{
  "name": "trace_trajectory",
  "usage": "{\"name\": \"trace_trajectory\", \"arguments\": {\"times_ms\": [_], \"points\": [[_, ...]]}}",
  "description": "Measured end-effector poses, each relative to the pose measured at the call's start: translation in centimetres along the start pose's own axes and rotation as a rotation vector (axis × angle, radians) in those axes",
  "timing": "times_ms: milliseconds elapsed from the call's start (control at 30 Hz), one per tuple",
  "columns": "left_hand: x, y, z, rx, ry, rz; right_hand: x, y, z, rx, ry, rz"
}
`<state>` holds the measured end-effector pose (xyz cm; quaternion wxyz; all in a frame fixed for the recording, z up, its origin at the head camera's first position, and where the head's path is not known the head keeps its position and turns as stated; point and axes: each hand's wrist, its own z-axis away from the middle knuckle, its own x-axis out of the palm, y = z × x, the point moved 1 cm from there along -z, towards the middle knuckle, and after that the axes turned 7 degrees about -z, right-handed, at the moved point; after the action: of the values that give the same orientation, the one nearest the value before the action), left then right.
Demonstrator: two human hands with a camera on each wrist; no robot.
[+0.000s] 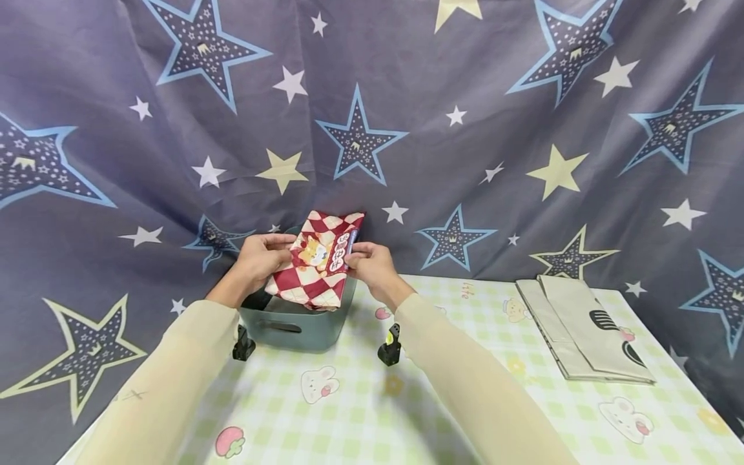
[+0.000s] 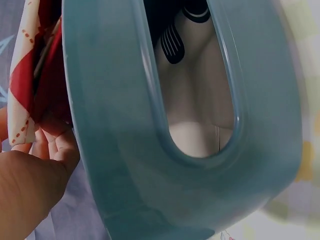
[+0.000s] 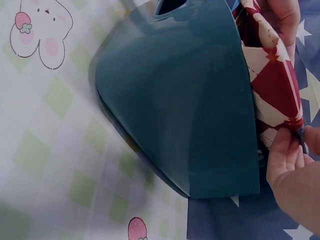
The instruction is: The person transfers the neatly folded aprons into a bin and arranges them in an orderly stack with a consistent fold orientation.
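Over the mouth of the blue-green bin [image 1: 325,332]: one folded cloth [image 1: 315,256], red and cream diamond pattern, bearing an orange-and-white cartoon animal and a red panel with white lettered discs; held tilted, printed face up, its near edge at the bin's front rim, contact with that rim not certain. Left of the bin's mouth: left hand [image 1: 256,263], fingers and thumb gripping the cloth's left edge. Right of the bin's mouth: right hand [image 1: 374,270], thumb and fingers pinching the cloth's right edge. Bin itself: plastic, upright, rounded corners, one oblong handle slot [image 1: 282,327] in the front wall; through it, pale material [image 2: 195,95] with a black fork-like print, lying within the bin. Beneath the bin: surface [image 1: 279,400], covered in green-and-white check with rabbits, strawberries and flowers. Well to the right of the bin: one folded beige cloth [image 1: 581,329], black utensil-like print, lying flat. Nearer the viewer than the bin: two cream sleeves [image 1: 482,381], with a black wrist device [image 1: 389,345] at each cuff. Behind the bin: dark grey-blue curtain [image 1: 407,51], printed with stars in white, yellow and blue outline.
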<state>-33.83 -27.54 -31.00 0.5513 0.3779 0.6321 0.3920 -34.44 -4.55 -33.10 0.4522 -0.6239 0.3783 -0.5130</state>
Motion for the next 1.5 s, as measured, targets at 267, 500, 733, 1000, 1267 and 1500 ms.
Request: {"name": "trace_trajectory", "arguments": {"times_ms": [267, 500, 733, 1000, 1267, 1500], "points": [[-0.6, -0.5, -0.3, 0.011, 0.004, -0.066, 0.2, 0.4, -0.5, 0.109, -0.07, -0.016], [-1.0, -1.7, -0.5, 0.024, 0.017, -0.077, 0.4, 0.8, -0.6, 0.185, -0.079, -0.034], [-1.1, -2.5, -0.5, 0.038, 0.028, -0.064, 0.7, 0.7, -0.6, 0.193, -0.079, -0.021], [-0.9, -2.0, 0.2, 0.086, 0.023, -0.498, 0.6, 0.9, -1.0, 0.13, -0.013, 0.197], [-0.8, -1.4, 0.6, 0.109, 0.058, -0.572, 0.3, 0.9, -0.9, 0.11, -0.023, 0.209], [-0.8, -2.0, 1.0, 0.061, 0.029, -0.45, -0.7, 0.8, 0.0, 0.103, -0.044, 0.165]]}}
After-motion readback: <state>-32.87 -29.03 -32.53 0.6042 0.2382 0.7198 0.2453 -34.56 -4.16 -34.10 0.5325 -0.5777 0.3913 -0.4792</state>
